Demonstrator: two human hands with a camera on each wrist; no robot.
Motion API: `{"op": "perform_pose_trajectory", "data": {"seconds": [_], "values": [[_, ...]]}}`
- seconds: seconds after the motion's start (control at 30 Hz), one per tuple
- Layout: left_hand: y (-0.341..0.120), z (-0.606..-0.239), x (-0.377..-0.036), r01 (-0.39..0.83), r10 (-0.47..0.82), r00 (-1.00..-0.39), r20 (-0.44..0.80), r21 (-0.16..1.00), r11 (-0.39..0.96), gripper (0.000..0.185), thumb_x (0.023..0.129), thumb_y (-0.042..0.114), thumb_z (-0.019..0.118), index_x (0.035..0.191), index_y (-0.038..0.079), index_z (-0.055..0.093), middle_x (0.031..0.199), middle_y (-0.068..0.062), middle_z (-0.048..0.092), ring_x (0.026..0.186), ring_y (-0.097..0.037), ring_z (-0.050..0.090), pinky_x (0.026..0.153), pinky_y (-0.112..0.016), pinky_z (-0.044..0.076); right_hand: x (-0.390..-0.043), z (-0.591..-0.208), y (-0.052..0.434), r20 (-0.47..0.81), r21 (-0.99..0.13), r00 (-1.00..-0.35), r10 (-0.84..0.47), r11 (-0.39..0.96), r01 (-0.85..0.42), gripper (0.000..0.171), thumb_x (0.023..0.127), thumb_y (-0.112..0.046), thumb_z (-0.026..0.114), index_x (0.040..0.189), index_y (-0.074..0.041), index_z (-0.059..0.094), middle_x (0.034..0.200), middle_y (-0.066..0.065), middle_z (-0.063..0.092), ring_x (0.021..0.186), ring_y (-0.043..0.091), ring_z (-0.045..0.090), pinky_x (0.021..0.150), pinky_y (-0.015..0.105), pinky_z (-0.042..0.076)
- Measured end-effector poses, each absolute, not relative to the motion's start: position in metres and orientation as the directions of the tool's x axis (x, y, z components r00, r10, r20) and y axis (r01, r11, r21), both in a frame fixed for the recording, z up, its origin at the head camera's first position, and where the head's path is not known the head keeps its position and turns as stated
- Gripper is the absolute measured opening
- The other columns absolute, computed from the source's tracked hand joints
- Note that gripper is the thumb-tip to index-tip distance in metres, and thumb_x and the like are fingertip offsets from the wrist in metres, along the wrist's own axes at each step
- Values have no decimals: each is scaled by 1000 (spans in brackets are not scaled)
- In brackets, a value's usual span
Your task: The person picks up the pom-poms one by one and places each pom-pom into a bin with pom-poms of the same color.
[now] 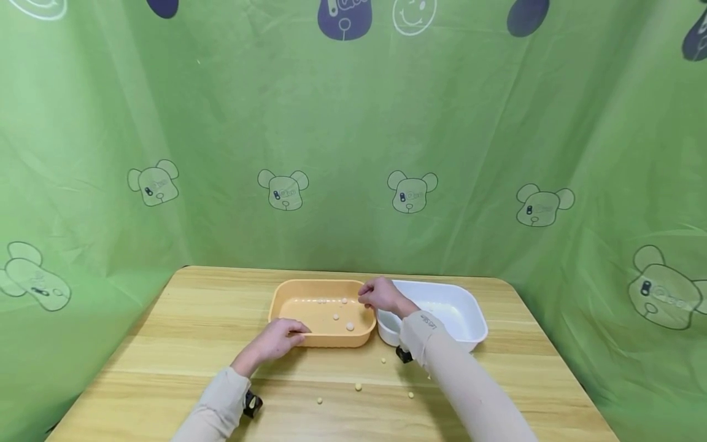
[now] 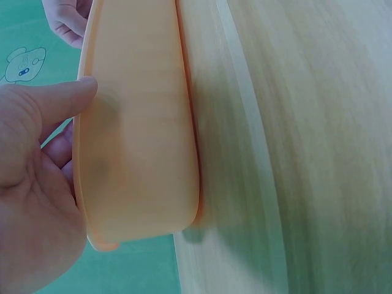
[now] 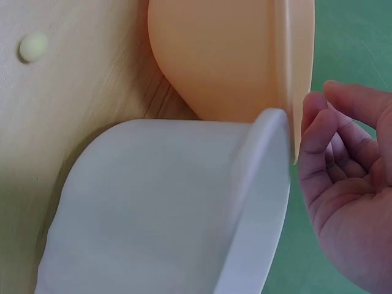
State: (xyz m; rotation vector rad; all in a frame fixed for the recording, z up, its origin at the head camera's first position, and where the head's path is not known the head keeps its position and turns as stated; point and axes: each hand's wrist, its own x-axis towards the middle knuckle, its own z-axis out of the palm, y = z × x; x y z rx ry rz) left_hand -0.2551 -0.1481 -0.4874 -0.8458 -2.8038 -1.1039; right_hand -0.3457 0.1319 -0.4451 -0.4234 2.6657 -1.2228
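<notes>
My left hand [image 1: 278, 339] grips the near left rim of the orange tray [image 1: 331, 344], with the thumb [image 2: 86, 92] over the inner or outer wall edge and fingers on the other side. Several small pale balls [image 1: 350, 326] lie inside that tray. My right hand [image 1: 383, 294] is over the right end of the orange tray, beside its rim. In the right wrist view its fingers are curled toward the thumb [image 3: 352, 101], and no object shows between them. Next to the orange tray stands a white tray [image 1: 469, 319], partly hidden behind the right forearm.
Several small yellowish balls [image 1: 358, 387] lie loose on the wooden table [image 1: 166, 368] in front of the trays. Another ball [image 3: 33, 47] shows in the right wrist view. A green curtain [image 1: 353, 123] with bear prints surrounds the table's back and sides.
</notes>
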Motion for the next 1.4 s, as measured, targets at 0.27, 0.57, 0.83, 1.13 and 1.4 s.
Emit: {"op": "perform_pose_trajectory", "data": {"seconds": [0.27, 0.57, 0.83, 1.13, 1.4], "values": [[-147, -487, -254, 460, 463, -868, 180, 643, 612, 14, 89, 7, 63, 100, 9, 71, 96, -1, 70, 84, -12, 60, 77, -34, 49, -338, -440, 141, -22, -738, -938, -347, 639, -219, 19, 84, -5, 66, 100, 6, 66, 86, 21, 67, 67, 22, 63, 60, 27, 52], [-144, -485, -251, 451, 441, -878, 188, 634, 628, 14, 88, 5, 63, 99, 8, 71, 95, -3, 69, 88, -18, 62, 80, -40, 49, -329, -435, 157, -11, -735, -938, -348, 639, -228, 18, 86, -7, 65, 99, 5, 67, 84, 14, 67, 65, 15, 61, 60, 29, 52], [-139, -480, -249, 483, 468, -859, 208, 631, 607, 19, 88, 8, 63, 107, 3, 68, 103, -6, 68, 97, -24, 62, 87, -43, 49, -315, -433, 183, 51, -699, -931, -361, 653, -291, 15, 88, -10, 63, 96, 2, 68, 80, 5, 66, 66, 15, 62, 61, 28, 51], [-129, -463, -236, 542, 486, -828, 281, 625, 562, 17, 88, 9, 65, 104, 10, 68, 104, 0, 66, 99, -20, 60, 85, -39, 50, -297, -436, 231, 129, -592, -919, -372, 715, -372, 12, 89, -12, 63, 91, -3, 70, 81, -3, 65, 77, 11, 58, 71, 32, 49], [-121, -460, -219, 532, 620, -760, 194, 734, 423, 14, 86, 7, 67, 100, 5, 69, 96, -9, 68, 85, -10, 61, 75, -26, 50, -282, -440, 276, 112, -539, -908, -404, 742, -397, 12, 91, -17, 62, 88, -9, 70, 79, -5, 65, 72, 10, 56, 66, 30, 47]]}}
